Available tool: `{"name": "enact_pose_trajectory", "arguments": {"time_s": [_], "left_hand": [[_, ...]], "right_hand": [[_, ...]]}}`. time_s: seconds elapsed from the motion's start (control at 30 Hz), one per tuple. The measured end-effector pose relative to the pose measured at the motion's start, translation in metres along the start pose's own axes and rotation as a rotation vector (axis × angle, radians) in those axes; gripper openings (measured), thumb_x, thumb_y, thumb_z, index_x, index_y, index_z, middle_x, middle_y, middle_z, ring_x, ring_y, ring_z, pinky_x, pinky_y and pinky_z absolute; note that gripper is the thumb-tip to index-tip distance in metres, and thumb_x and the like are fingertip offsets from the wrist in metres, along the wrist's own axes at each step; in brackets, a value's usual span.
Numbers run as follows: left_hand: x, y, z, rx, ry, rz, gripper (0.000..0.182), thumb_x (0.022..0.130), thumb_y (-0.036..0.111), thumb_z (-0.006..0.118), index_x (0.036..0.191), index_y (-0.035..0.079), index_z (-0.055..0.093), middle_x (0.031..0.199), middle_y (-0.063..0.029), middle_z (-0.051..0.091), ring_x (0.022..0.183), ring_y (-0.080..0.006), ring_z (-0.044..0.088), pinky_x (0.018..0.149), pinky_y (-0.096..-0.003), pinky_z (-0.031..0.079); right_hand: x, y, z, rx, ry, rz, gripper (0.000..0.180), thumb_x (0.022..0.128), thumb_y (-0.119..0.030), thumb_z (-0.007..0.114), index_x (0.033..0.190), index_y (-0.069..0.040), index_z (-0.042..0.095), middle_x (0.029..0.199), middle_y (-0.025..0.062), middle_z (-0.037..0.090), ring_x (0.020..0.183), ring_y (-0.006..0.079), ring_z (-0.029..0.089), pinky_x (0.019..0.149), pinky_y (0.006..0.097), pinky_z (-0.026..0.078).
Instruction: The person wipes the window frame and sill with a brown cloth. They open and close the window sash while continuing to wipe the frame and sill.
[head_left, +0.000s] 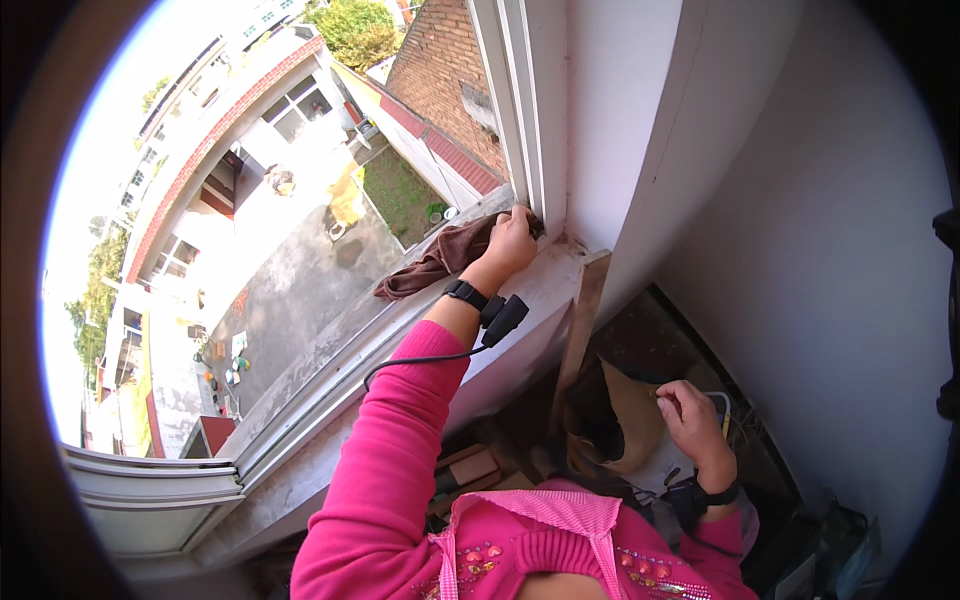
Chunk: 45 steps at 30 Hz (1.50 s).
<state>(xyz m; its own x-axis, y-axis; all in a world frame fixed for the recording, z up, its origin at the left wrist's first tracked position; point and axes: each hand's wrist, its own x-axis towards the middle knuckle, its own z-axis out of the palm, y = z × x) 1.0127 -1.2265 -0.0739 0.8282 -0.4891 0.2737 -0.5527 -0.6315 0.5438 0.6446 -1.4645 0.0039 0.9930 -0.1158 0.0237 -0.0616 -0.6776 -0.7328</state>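
My left hand grips a brown cloth at the corner where the white window frame meets the sill. The loose end of the cloth trails along the outer ledge to the left. A black strap with a small dark device and a cable sits on my left wrist. My right hand is low on the right, over a brown paper or cardboard bag, its thumb and forefinger close together. Whether a small thing is pinched between them is hard to tell. My right wrist also bears a black strap.
The sliding window's track runs along the sill, and the window stands open over a courtyard far below. A wooden board leans against the sill. Bags and clutter lie on the floor beneath, beside the white wall.
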Motion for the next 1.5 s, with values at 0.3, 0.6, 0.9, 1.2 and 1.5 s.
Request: {"name": "enact_pose_trajectory", "arguments": {"time_s": [0.3,0.6,0.9,1.2,1.5], "left_hand": [[-0.002,0.0,-0.021,-0.132,-0.067,-0.147,0.032,0.084,0.002,0.054,0.114,-0.004,0.046,0.109,-0.0344,0.062,0.111,-0.0504,0.056,0.095,-0.0517,0.045],[0.002,0.017,0.013,-0.011,0.178,-0.139,0.032,0.079,-0.002,0.054,0.109,-0.002,0.043,0.095,-0.0331,0.064,0.096,-0.0509,0.059,0.084,-0.0576,0.047],[0.004,-0.007,-0.014,-0.23,0.007,-0.164,0.03,0.08,-0.006,0.048,0.11,-0.002,0.044,0.099,-0.0296,0.061,0.099,-0.0459,0.059,0.091,-0.0459,0.046],[-0.025,0.01,-0.055,-0.753,0.118,-0.27,0.035,0.085,-0.001,0.05,0.12,-0.002,0.054,0.107,-0.0064,0.06,0.099,-0.0159,0.058,0.09,-0.0263,0.047],[-0.064,0.008,-0.158,-1.585,-0.105,-0.379,0.033,0.104,0.016,0.042,0.131,-0.003,0.051,0.127,-0.0167,0.061,0.11,-0.0292,0.063,0.104,-0.0447,0.049]], "right_hand": [[0.009,-0.013,0.006,0.022,-0.067,-0.059,0.011,0.092,-0.009,0.063,0.101,-0.002,0.063,0.094,0.0168,0.066,0.084,0.0341,0.066,0.072,0.0395,0.053],[-0.011,0.007,-0.007,-0.009,-0.005,0.005,0.012,0.092,-0.009,0.064,0.101,-0.001,0.063,0.092,0.0175,0.066,0.083,0.0342,0.066,0.072,0.0391,0.053],[-0.001,-0.011,0.005,-0.007,-0.074,-0.053,0.012,0.092,-0.01,0.064,0.1,-0.002,0.063,0.093,0.0168,0.067,0.084,0.0342,0.067,0.073,0.0394,0.053],[-0.005,-0.007,0.002,-0.004,-0.058,-0.073,0.012,0.092,-0.009,0.063,0.102,-0.001,0.062,0.092,0.018,0.065,0.083,0.0348,0.066,0.073,0.0398,0.052],[0.019,-0.032,0.012,0.088,-0.09,-0.166,0.018,0.091,-0.008,0.064,0.107,0.0,0.06,0.092,0.0169,0.065,0.081,0.0319,0.066,0.073,0.0374,0.053]]}}
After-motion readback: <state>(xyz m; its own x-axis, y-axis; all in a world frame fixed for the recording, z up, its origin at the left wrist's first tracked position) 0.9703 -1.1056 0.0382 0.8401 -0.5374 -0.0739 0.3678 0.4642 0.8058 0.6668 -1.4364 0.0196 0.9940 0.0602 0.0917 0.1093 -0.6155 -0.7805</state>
